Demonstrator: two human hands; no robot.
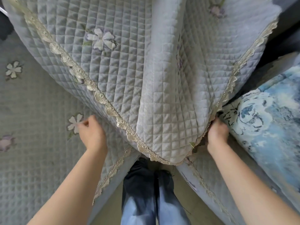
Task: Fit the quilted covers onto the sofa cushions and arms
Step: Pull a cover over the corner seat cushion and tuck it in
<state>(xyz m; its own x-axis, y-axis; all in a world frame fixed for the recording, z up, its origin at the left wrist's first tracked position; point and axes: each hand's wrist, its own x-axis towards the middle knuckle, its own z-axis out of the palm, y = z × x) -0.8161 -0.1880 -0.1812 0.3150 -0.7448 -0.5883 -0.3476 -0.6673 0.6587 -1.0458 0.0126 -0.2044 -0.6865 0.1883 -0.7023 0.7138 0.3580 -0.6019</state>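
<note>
Right hand (217, 133) grips quilted cover (162, 114) by its lace edge for tucking; left hand (91, 133) steadies seat cover (32, 111), grip unclear.

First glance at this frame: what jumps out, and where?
A grey-blue quilted cover with lace trim fills the centre, draped in a fold toward the camera. Both hands work at its lower edges. The left hand has curled fingers on the flat seat cover, and the right hand is dug in beside a blue floral cushion at right.
</note>
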